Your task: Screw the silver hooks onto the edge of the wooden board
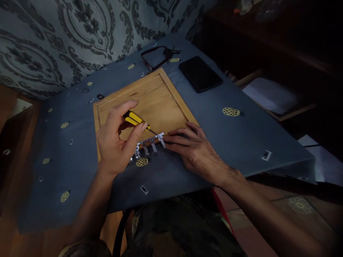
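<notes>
My left hand (116, 137) is closed around the yellow and black handle of a screwdriver (134, 118). The screwdriver's thin shaft slants down to the right, its tip at the right end of a metal hook rail (153, 140). That rail lies along the near edge of a wooden board (150, 103), its several hooks hanging over the edge. My right hand (191, 144) rests on the board's near right edge, fingers stretched out and fingertips beside the rail's right end. Whether those fingertips press on the rail is hard to tell.
Behind the board lie dark-framed glasses (152, 59) and keys (173, 51). A black tablet (200, 74) is to the right on the blue tablecloth (241, 142). A small dark object (100, 96) sits at the board's far left. Patterned wall behind; open drawer (270, 96) with papers at right.
</notes>
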The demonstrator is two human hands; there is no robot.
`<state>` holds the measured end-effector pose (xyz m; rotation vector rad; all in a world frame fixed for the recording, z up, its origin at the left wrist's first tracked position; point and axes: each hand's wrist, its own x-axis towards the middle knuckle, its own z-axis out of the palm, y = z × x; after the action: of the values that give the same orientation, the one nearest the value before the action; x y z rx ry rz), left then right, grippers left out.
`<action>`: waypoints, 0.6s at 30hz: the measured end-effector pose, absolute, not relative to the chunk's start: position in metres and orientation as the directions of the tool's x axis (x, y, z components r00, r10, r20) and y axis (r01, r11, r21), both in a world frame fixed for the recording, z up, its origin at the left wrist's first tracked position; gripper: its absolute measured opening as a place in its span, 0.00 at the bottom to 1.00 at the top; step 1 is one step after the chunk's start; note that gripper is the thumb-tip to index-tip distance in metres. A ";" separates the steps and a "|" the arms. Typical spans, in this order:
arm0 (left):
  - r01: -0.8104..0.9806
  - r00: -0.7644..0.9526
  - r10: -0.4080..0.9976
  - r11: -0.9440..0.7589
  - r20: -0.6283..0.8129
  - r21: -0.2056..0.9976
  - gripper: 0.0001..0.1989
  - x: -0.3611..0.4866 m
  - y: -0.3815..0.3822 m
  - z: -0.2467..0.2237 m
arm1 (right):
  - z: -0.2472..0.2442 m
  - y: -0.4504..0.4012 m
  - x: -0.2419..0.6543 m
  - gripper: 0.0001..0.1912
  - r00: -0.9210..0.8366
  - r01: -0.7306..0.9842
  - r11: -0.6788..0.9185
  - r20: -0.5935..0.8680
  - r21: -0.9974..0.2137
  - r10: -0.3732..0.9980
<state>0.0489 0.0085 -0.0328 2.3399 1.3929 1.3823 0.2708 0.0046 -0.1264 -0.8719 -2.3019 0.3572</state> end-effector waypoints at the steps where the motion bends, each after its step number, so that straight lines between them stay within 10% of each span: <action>1: 0.654 0.175 0.737 -0.583 0.653 0.482 0.19 0.049 0.009 -0.034 | -0.125 0.004 0.271 0.24 -0.574 0.497 0.741 0.470 -0.450 0.671; 18: 0.696 0.176 0.750 -0.553 0.638 0.458 0.17 0.052 0.008 -0.037 | -0.123 0.003 0.271 0.21 -0.577 0.497 0.754 0.485 -0.431 0.657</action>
<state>0.0523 0.0079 -0.0374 2.3610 1.4544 1.3407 0.2714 0.0033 -0.1234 -0.8613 -2.3076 0.3270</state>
